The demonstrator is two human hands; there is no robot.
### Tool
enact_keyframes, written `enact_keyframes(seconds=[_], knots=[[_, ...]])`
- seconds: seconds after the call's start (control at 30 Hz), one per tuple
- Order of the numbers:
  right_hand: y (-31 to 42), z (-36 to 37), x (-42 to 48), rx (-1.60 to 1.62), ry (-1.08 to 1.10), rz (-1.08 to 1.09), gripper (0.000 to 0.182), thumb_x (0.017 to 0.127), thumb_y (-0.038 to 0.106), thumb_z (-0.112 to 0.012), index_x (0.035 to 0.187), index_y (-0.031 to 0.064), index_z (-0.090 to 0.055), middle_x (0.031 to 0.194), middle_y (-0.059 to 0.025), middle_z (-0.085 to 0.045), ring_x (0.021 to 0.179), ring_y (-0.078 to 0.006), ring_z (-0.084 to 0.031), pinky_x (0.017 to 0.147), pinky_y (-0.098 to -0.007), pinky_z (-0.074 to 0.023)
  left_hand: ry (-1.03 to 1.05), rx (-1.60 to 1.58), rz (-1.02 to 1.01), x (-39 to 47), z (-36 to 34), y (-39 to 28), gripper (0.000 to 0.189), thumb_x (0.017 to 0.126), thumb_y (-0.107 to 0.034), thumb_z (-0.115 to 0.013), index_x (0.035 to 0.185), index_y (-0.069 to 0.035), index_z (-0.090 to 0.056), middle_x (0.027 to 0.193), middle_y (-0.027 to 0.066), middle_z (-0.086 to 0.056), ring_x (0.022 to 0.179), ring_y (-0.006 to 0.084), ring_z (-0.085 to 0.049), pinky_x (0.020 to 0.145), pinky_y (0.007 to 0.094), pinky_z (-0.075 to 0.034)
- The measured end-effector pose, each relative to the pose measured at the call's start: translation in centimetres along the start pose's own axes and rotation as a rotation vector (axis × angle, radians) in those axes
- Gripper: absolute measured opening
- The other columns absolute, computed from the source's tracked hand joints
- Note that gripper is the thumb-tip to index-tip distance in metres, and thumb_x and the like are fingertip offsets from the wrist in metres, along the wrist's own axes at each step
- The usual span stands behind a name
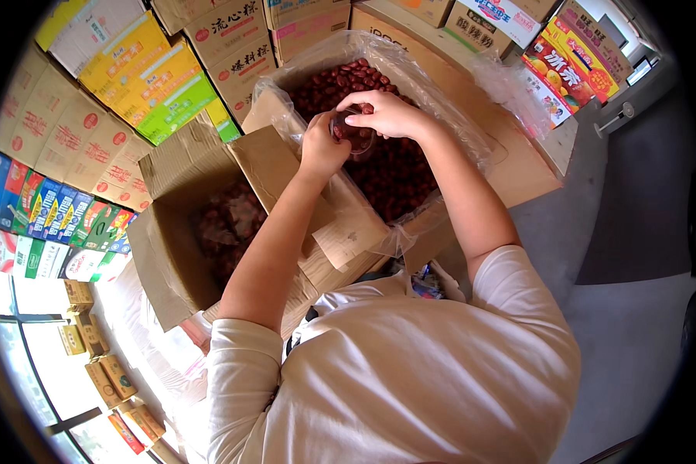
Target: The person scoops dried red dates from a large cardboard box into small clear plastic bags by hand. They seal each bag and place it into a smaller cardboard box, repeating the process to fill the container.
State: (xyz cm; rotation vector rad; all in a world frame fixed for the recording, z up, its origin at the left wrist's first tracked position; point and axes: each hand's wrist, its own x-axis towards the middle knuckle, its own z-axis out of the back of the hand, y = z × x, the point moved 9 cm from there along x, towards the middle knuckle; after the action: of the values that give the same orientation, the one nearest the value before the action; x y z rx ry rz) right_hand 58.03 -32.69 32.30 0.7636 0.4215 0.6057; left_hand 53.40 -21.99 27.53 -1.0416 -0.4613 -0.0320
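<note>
Over an open cardboard box (377,229) lined with clear plastic, my left hand (323,145) grips a clear plastic bag or container (359,142) with a few red dates inside. The box is full of loose red dates (391,180). At the container's upper side, the thumb and fingers of my right hand (385,115) are bent around a red date (367,108). Whether the fingers also hold the container's rim, I cannot tell. Below my left forearm stands a second open cardboard box (171,255), which holds bagged red dates (226,226).
Stacked cartons (232,35) rise behind the date box, with yellow cartons (127,58) at the upper left. Crumpled clear plastic (513,93) lies on the ledge at the right, beside colourful drink cartons (574,61). Grey floor (620,348) shows at the right.
</note>
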Motion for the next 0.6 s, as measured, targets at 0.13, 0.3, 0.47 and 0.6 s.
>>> enact_keyframes(seconds=[0.13, 0.3, 0.47, 0.6], knots=[[0.4, 1.6, 0.5, 0.195, -0.146, 0.148, 0.014, 0.087, 0.02, -0.063, 0.091, 0.0087, -0.057, 0.063, 0.0, -0.049, 0.052, -0.0091, -0.048, 0.047, -0.0258, -0.0383, -0.014, 0.019, 0.002, 0.3, 0.0, 0.9, 0.051, 0.063, -0.005, -0.062, 0.113, 0.002, -0.057, 0.112, 0.0204, -0.058, 0.103, 0.0353, -0.057, 0.089, 0.0373, -0.047], [0.2, 2.0, 1.1, 0.772, -0.454, 0.409, 0.014, 0.092, 0.018, -0.059, 0.089, 0.0071, -0.051, 0.072, -0.0007, -0.05, 0.05, -0.0066, -0.048, 0.044, -0.021, -0.0375, -0.005, 0.049, 0.029, 0.6, -0.2, 1.0, 0.048, 0.064, -0.005, -0.061, 0.111, 0.002, -0.058, 0.109, 0.0203, -0.06, 0.101, 0.0348, -0.058, 0.089, 0.037, -0.047], [-1.0, 1.1, 1.8, 0.891, -0.523, 0.477, 0.013, 0.091, 0.017, -0.059, 0.092, 0.0071, -0.051, 0.073, 0.0, -0.05, 0.056, -0.0078, -0.05, 0.048, -0.0219, -0.0406, -0.004, 0.064, 0.034, 1.0, -0.5, 0.6, 0.045, 0.066, -0.004, -0.058, 0.11, 0.003, -0.059, 0.109, 0.0201, -0.06, 0.101, 0.035, -0.058, 0.088, 0.0372, -0.047], [-2.3, 2.2, 1.8, 0.861, -0.588, 0.374, 0.014, 0.09, 0.018, -0.062, 0.091, 0.0088, -0.052, 0.072, 0.0021, -0.05, 0.055, -0.0063, -0.049, 0.048, -0.0208, -0.0407, -0.005, 0.084, 0.018, 0.8, -0.3, 1.1, 0.045, 0.066, -0.003, -0.056, 0.11, 0.002, -0.059, 0.108, 0.0205, -0.06, 0.101, 0.0351, -0.058, 0.089, 0.0375, -0.047]])
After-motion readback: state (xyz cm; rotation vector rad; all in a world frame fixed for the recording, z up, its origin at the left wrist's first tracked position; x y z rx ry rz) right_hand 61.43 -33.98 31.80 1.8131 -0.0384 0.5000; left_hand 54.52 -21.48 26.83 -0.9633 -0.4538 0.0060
